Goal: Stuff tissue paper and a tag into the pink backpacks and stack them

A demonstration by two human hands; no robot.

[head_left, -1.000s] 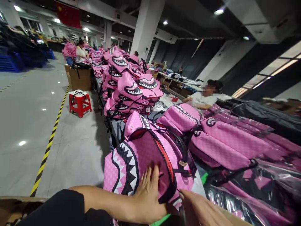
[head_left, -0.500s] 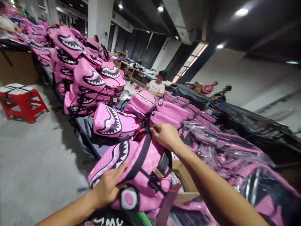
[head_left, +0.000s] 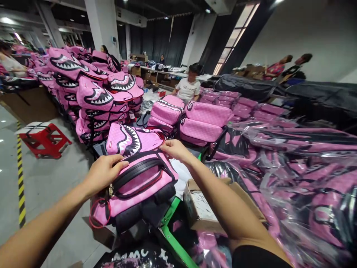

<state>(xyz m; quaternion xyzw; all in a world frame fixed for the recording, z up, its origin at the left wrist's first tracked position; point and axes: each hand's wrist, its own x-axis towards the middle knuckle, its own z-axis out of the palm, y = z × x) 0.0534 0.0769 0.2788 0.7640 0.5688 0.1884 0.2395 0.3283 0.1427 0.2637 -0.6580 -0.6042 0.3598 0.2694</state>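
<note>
1. Position. The pink backpack (head_left: 139, 186) lies at lower centre of the frame, tilted, its black handle uppermost. It rests against a green frame edge (head_left: 170, 212), beside an open cardboard box (head_left: 203, 208).
2. Left hand (head_left: 104, 173). I have the fingers curled together and clamped on the near-left top edge, next to the handle.
3. Right hand (head_left: 174, 149). I have the fingers drawn together and pinched on the far top corner, just beside the shark-mouth backpack (head_left: 131, 138) behind it.
4. Grip, in my judgement. With 2 holds on opposite ends of the top edge, the load is shared best when both wrists stay level, so the padded body does not sag or twist.
5. Hazards. A red cord loop (head_left: 97, 214) hangs at the lower-left corner and could snag the frame. The plastic-wrapped backpacks (head_left: 292, 167) at right look slippery, so I avoid dragging across them.
6. Clearance. A seated co-worker (head_left: 189, 87) at upper centre is well apart.
</note>
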